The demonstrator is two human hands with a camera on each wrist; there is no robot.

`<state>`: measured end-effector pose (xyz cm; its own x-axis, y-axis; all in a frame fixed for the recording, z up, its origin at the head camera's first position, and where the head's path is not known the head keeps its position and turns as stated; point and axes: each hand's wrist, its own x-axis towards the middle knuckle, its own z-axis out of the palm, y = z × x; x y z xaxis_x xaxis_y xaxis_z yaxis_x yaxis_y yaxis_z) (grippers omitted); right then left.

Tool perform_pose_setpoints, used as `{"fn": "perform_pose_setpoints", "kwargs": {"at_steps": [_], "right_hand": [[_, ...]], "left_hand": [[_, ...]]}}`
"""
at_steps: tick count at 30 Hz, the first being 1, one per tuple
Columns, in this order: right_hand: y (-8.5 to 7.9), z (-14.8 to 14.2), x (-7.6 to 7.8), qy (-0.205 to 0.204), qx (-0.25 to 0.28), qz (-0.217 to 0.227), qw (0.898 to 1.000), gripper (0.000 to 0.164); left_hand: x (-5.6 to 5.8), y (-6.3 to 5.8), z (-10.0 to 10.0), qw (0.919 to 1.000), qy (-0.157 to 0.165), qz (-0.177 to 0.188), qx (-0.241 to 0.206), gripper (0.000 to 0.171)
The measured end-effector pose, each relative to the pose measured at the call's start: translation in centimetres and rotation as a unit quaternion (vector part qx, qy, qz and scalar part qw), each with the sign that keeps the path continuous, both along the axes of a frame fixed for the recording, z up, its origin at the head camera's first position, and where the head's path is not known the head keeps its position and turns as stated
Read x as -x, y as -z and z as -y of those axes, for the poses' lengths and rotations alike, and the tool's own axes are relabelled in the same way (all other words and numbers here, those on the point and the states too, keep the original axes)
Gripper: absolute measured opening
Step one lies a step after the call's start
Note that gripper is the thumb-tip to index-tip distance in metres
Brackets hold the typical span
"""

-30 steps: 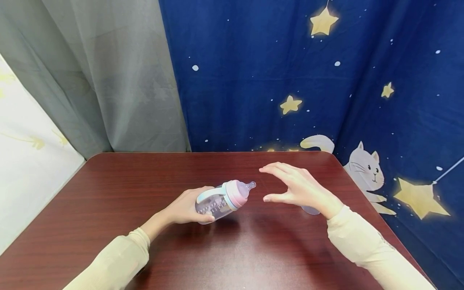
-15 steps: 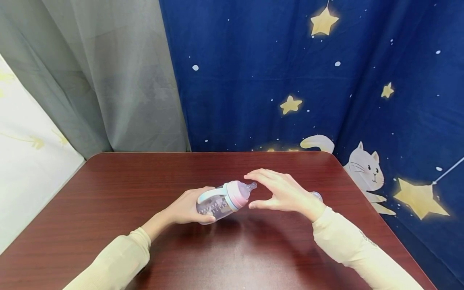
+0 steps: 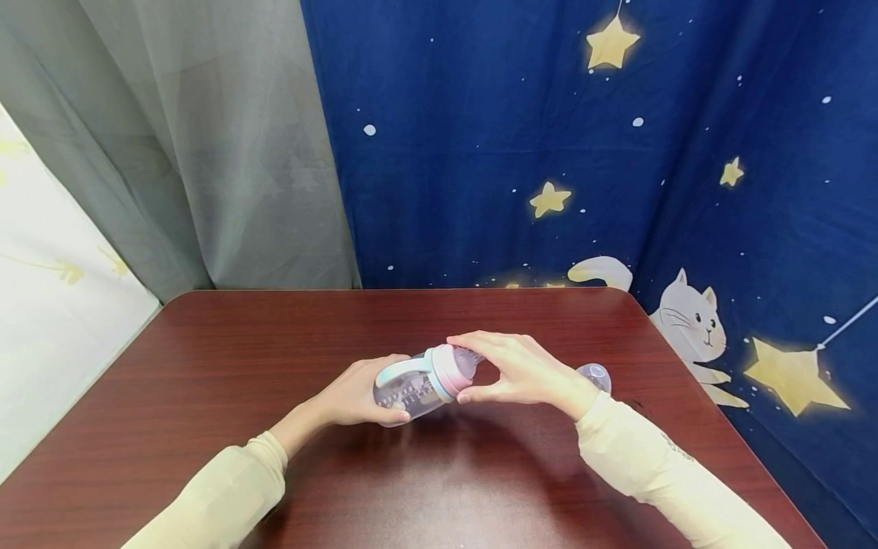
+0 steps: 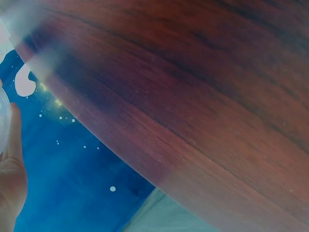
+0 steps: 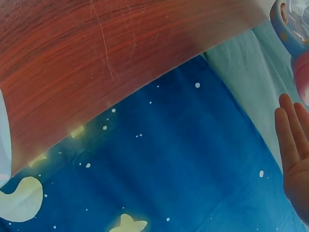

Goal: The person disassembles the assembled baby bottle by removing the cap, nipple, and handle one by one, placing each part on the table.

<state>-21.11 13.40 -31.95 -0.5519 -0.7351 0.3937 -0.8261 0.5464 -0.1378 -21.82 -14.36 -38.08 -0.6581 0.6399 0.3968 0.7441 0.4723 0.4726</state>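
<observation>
Head view: over the brown wooden table (image 3: 288,324), the left hand (image 3: 353,394) is gripping a clear, blue-handled baby bottle (image 3: 417,394), I'm guessing light, slick; the straight-fingered right hand (image 3: 523,370) is framing its pink, likely grippier collar (image 3: 450,369).

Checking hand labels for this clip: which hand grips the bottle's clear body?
The left hand, curled around the clear body of the bottle. The right hand is instead at the pink collar, at the bottle's other end.
</observation>
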Motion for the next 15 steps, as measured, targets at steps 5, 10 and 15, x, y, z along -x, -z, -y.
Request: {"fn": "perform_pose_setpoints", "kwargs": {"at_steps": [5,10,15], "right_hand": [[0.2,0.21,0.1,0.002,-0.005,0.017,1.0,0.071],[0.38,0.4,0.12,0.006,-0.012,0.02,1.0,0.071],[0.56,0.44,0.15,0.006,-0.012,0.022,1.0,0.071]], "left_hand": [[-0.01,0.1,-0.06,1.0,0.001,0.002,0.001,0.069],[-0.13,0.06,-0.12,1.0,0.001,0.008,0.001,0.069],[-0.23,0.04,-0.16,0.9999,-0.002,0.012,0.005,0.07]]}}
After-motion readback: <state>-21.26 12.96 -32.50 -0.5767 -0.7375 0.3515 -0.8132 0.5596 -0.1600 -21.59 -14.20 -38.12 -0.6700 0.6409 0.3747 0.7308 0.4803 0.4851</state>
